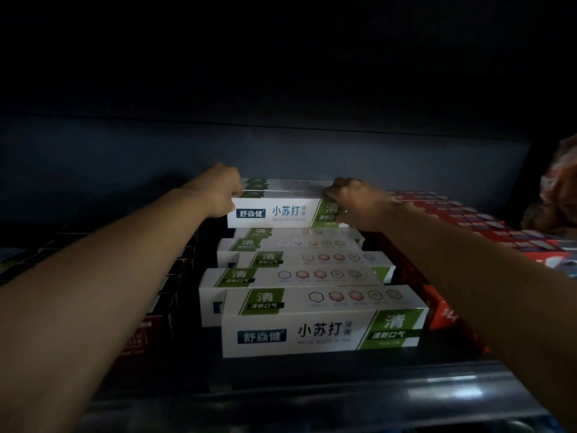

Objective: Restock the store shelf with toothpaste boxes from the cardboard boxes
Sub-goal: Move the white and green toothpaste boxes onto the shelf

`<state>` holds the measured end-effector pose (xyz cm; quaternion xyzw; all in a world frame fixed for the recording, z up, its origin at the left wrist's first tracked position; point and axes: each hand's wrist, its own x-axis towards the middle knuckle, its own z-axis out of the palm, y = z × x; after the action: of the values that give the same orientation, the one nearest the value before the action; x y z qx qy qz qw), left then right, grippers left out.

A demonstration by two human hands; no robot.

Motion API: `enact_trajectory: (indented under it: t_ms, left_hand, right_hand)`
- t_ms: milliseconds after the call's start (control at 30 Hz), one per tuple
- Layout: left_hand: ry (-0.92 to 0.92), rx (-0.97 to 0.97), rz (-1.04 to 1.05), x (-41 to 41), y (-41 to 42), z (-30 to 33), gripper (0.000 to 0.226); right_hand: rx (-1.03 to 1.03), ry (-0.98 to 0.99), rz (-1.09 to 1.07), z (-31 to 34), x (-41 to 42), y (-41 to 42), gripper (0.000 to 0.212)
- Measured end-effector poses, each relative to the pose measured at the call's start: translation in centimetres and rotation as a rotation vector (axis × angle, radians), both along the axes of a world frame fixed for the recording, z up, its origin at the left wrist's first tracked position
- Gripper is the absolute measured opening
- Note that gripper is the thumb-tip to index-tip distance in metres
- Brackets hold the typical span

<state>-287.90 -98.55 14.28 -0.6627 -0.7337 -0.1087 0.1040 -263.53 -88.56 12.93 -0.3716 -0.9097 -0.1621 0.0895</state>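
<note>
Holding the white-and-green toothpaste box (276,212) by its 2 ends, at the middle of the frame: left hand (220,190) curled round the left end, right hand (352,200) gripping the right end, well apart from each other. Sat at the back of the shelf (437,392), seemingly on more boxes of the same kind, above a stepped row of matching boxes (323,323) running toward the lower middle. Best kept level and square to the row, pressed back until flush, printed face forward, then released both ends together. Read on the face: "舒焱健" on a blue patch, "小苏打" in large dark characters, "清" on green. Flanked by red boxes (487,220) at right; dark boxes (150,307) at left, print unreadable.
</note>
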Motion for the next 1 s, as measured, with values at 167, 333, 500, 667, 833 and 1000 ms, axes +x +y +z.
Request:
enact_trajectory:
  t_ms: [167, 333, 500, 667, 833, 1000]
  left_hand:
    - [0.008, 0.021, -0.010, -0.4, 0.7, -0.5, 0.019]
    - [-0.007, 0.029, 0.009, -0.4, 0.9, -0.7, 0.021]
    - [-0.020, -0.032, 0.011, -0.1, 0.7, -0.5, 0.016]
    - [-0.009, -0.051, 0.001, 1.3, 0.0, -0.2, 0.021]
    - [-0.010, -0.037, -0.037, 2.6, -0.5, 0.7, 0.016]
    - [-0.018, -0.098, -0.073, 5.0, -1.8, 0.9, 0.018]
  right_hand:
    - [0.010, -0.006, -0.009, -0.1, 0.1, 0.1, 0.039]
    - [0.035, -0.011, -0.025, -0.3, 0.2, 0.2, 0.042]
    - [0.012, -0.017, -0.034, -0.4, 0.1, 0.3, 0.042]
    - [-0.008, -0.027, -0.026, 0.3, 0.3, -0.7, 0.039]
    - [0.038, -0.043, -0.024, 0.8, 0.9, -1.6, 0.045]
    - [0.045, -0.071, 0.029, 0.7, 1.5, -2.7, 0.048]
